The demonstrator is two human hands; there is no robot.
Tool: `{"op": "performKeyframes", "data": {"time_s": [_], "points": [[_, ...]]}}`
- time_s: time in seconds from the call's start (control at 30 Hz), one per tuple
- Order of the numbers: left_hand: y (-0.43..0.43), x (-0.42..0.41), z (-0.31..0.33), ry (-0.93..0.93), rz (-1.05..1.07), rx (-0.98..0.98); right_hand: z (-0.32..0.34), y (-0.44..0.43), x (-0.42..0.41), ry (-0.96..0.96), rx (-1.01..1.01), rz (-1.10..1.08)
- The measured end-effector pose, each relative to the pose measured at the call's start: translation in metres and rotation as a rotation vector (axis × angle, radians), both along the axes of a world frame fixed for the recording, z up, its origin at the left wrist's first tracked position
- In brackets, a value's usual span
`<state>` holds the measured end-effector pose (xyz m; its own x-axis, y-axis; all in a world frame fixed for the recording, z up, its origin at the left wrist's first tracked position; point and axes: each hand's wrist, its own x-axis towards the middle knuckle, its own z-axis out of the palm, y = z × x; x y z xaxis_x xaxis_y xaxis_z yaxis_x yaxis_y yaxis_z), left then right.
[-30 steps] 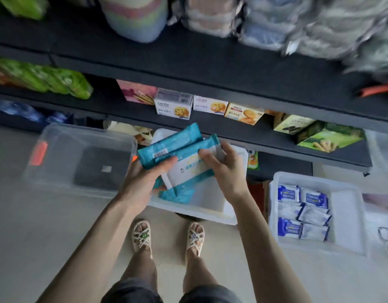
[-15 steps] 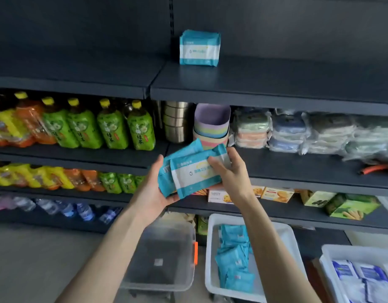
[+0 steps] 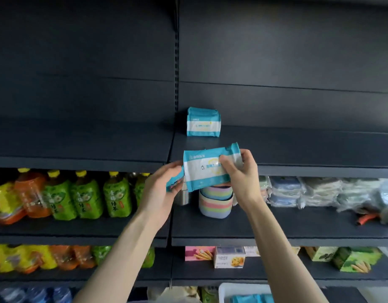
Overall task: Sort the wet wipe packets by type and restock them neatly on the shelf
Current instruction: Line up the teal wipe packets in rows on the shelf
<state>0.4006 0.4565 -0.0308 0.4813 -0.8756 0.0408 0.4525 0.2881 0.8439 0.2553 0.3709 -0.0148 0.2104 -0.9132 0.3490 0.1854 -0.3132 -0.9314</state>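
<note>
Noting risks, large to small. Top shelf (image 3: pixel 298 149): dark deck carrying the shelved packets (image 3: pixel 203 121), which stand on edge and serve as the landmark.

Right hand (image 3: pixel 243 176), below and just right of the shelved packets, pinches the right end of a teal-and-white front packet (image 3: pixel 207 169) between thumb and fingers. Left hand (image 3: pixel 160 193), below and left of them, curls round a second packet (image 3: pixel 174 182) tucked partly behind the first. Both packets hang in air below the shelved packets, not yet on the deck.

Likely trouble: soft film packs flop, so set down loosely beside the shelved packets they may topple them, or slide off the shelf's front lip. Smaller risk: the second packet slips from the left hand while the right one places.
</note>
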Motion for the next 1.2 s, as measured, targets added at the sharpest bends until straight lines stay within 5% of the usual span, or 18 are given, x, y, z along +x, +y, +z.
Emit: {"op": "performKeyframes", "data": {"time_s": [0.2,0.5,0.87,1.13,1.2], "points": [[-0.050,0.035,0.019,-0.124,0.133,-0.104,0.022,-0.058,0.015,-0.021,0.018,0.009],[-0.152,0.076,0.030,-0.385,0.303,0.012,0.033,-0.153,0.031,-0.173,0.107,0.115],[-0.226,0.103,0.038,-0.387,0.208,0.117,0.038,-0.227,0.057,-0.078,0.081,0.089],[-0.256,0.105,0.044,-0.152,0.081,0.076,0.051,-0.262,0.070,-0.018,0.079,0.148],[-0.260,0.110,0.042,-0.247,0.119,0.128,0.047,-0.268,0.071,-0.026,0.087,0.154]]}}
